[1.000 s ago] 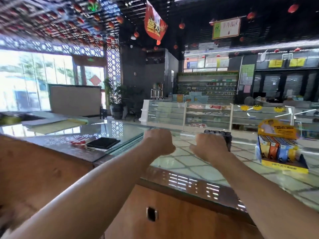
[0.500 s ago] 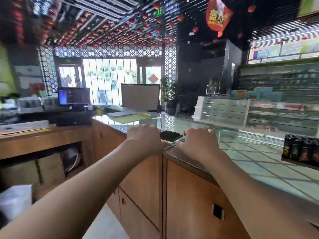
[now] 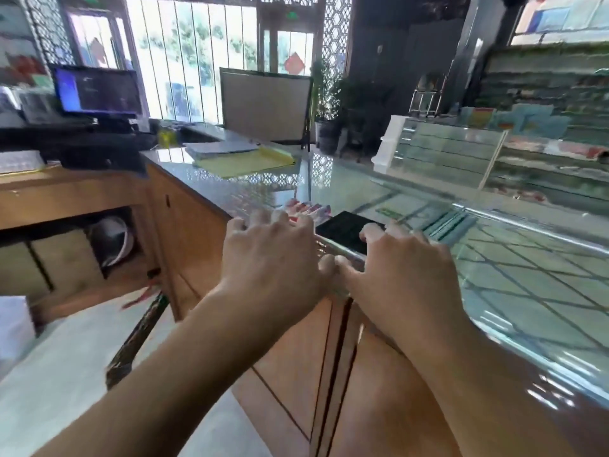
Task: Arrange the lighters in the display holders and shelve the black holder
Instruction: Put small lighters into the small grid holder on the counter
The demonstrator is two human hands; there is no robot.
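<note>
Black slab (image 3: 342, 229) (blurred), right hand (image 3: 400, 268) perhaps touching, left hand (image 3: 273, 258) beside.

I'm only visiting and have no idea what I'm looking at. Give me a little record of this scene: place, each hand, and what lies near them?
Place: a shop, seen from behind a glass counter with wooden cabinet doors below
Left hand: fingers spread, holding nothing, over the counter's near edge
Right hand: fingers spread, holding nothing, fingertips at a black flat tray; contact unclear
Beside the tray: small red items, too blurred to identify
Farther back: yellow folder on the counter, monitor on the desk at left
</note>
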